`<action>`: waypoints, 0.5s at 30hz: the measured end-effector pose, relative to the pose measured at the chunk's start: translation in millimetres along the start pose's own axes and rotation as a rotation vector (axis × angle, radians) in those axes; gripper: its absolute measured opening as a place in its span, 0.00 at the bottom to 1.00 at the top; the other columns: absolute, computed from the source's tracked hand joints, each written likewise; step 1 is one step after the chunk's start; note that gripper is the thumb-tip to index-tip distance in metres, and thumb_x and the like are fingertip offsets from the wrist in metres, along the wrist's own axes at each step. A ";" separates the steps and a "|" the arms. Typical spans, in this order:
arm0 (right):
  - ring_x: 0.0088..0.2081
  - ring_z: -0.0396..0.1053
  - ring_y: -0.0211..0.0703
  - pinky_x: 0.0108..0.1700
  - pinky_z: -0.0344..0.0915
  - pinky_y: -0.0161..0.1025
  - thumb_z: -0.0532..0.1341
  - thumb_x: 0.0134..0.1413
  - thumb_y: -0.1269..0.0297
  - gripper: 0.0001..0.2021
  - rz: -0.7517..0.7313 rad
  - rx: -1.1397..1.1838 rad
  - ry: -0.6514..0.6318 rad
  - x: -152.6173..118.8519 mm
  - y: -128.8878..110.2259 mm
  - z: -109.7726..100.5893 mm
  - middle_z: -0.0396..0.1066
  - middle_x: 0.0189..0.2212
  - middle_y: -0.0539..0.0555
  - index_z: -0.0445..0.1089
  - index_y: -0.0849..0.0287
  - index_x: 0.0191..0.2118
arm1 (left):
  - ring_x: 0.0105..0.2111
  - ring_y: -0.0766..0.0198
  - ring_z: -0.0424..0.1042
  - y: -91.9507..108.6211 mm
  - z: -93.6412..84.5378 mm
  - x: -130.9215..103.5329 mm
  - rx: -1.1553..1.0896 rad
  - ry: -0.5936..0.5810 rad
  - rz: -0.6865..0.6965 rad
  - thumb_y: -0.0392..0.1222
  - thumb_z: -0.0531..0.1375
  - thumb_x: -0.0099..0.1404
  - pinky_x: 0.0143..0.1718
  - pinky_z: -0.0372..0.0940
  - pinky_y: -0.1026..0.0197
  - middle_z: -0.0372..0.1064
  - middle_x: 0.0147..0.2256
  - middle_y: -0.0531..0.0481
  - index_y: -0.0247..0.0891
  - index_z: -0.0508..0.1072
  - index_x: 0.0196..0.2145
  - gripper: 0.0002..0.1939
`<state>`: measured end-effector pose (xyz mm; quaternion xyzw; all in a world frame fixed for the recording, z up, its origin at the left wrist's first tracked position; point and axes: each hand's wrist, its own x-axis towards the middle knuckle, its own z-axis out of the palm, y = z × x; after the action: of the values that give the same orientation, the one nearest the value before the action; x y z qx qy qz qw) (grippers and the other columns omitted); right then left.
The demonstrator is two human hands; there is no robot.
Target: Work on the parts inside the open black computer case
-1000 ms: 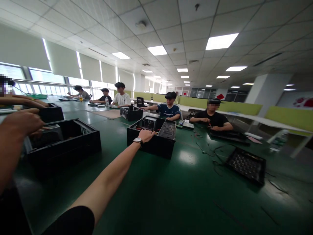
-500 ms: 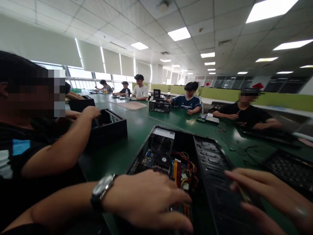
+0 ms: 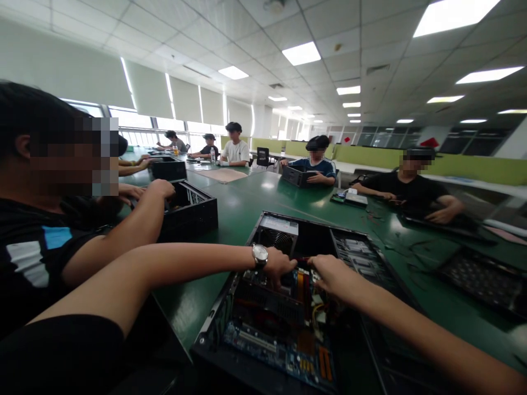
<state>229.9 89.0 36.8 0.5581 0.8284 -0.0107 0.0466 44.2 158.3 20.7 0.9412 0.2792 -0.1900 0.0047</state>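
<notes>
In front of me an open black computer case (image 3: 296, 216) lies on its side, showing a blue motherboard (image 3: 255, 343). My left hand (image 3: 280, 266), wearing a wristwatch (image 3: 259, 255), reaches in beside the yellow and red memory slots (image 3: 302, 285). Its fingers are bent down, and their tips are partly hidden. From the other side comes my right hand (image 3: 331, 273), fingers closed together near the far end of the slots, by the bundled cables (image 3: 318, 315). A small red piece (image 3: 302, 259) shows between both hands; its kind is unclear. What either hand grips is hidden.
Close on my left, a person (image 3: 28, 230) works inside another black case (image 3: 193, 211). Across the green table (image 3: 239, 203), a person (image 3: 317, 164) handles a dark box (image 3: 298, 174). A black perforated panel (image 3: 481, 280) and loose cables lie at right.
Both hands have moved forward and together into the case's far half. My right hand earlier held a thin object near the case's right side. The person opposite has tilted and shifted their box.
</notes>
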 end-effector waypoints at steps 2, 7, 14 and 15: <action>0.48 0.74 0.56 0.44 0.66 0.40 0.65 0.53 0.76 0.14 0.022 -0.016 -0.050 12.7 1.1 6.1 0.74 0.45 0.65 0.73 0.65 0.47 | 0.48 0.41 0.75 -6.6 -6.4 -11.3 0.019 0.054 -0.017 0.54 0.72 0.51 0.43 0.71 0.49 0.72 0.51 0.33 0.37 0.62 0.56 0.41; 0.39 0.75 0.47 0.38 0.70 0.40 0.68 0.56 0.69 0.08 0.032 -0.030 -0.202 42.4 -12.9 17.2 0.75 0.38 0.57 0.73 0.63 0.41 | 0.48 0.45 0.75 -24.4 -30.7 -52.4 -0.024 0.203 -0.059 0.56 0.72 0.51 0.42 0.69 0.54 0.72 0.51 0.36 0.36 0.63 0.52 0.37; 0.43 0.73 0.45 0.45 0.73 0.46 0.66 0.62 0.59 0.13 0.014 -0.004 -0.277 70.6 -46.8 37.3 0.73 0.44 0.54 0.72 0.61 0.47 | 0.48 0.50 0.73 -32.6 -49.4 -91.9 -0.069 0.390 -0.100 0.52 0.71 0.53 0.42 0.66 0.59 0.71 0.50 0.40 0.35 0.61 0.51 0.35; 0.44 0.73 0.46 0.46 0.72 0.47 0.66 0.63 0.58 0.14 0.002 0.008 -0.261 73.5 -50.4 39.2 0.73 0.46 0.55 0.71 0.61 0.49 | 0.47 0.50 0.73 -33.4 -48.7 -93.8 -0.071 0.390 -0.108 0.52 0.71 0.53 0.41 0.66 0.58 0.71 0.50 0.40 0.35 0.61 0.51 0.35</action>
<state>158.5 135.1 -10.5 0.5529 0.8147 -0.0867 0.1517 -28.5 143.0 102.9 0.9430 0.3316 0.0058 -0.0264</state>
